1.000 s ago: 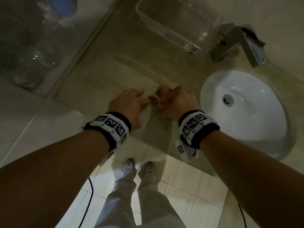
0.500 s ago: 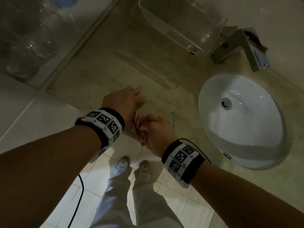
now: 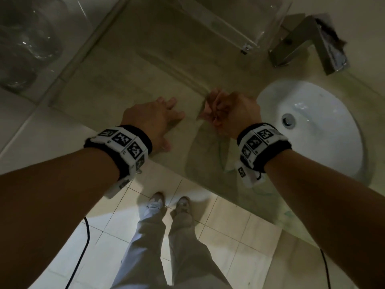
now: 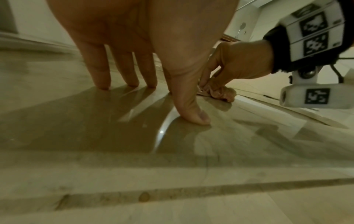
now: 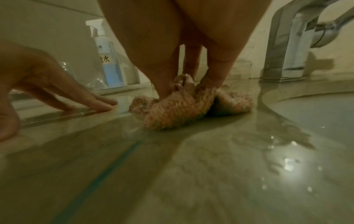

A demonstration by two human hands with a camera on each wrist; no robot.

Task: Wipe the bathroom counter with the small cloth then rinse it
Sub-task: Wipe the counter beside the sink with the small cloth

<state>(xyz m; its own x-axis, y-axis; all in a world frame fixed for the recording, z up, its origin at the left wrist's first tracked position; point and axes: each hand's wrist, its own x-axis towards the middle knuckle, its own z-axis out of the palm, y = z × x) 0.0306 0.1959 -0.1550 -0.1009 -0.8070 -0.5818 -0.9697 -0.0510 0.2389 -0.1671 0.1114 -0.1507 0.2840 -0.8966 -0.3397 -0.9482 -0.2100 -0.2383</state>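
Note:
A small fuzzy pinkish cloth point(image 5: 184, 104) lies bunched on the wet grey-green counter point(image 3: 129, 80), just left of the white sink basin point(image 3: 325, 130). My right hand point(image 3: 225, 110) pinches the cloth point(image 3: 205, 110) from above with thumb and fingers and holds it against the counter point(image 5: 172, 174). In the left wrist view the cloth point(image 4: 222, 94) pokes out under those fingers. My left hand point(image 3: 158, 117) rests beside it to the left, with straight fingers point(image 4: 101, 72) spread on the counter point(image 4: 95, 136) and nothing in it.
A chrome faucet point(image 3: 308, 42) stands behind the basin. A clear plastic box point(image 3: 233, 19) sits at the back of the counter. A pump bottle with blue liquid point(image 5: 107, 57) and clear bottles point(image 3: 27, 44) stand at the left. The counter's front edge runs just below my wrists.
My right hand has swept the cloth away from the front edge, back and to the right toward the basin. The left hand has stayed planted on the counter.

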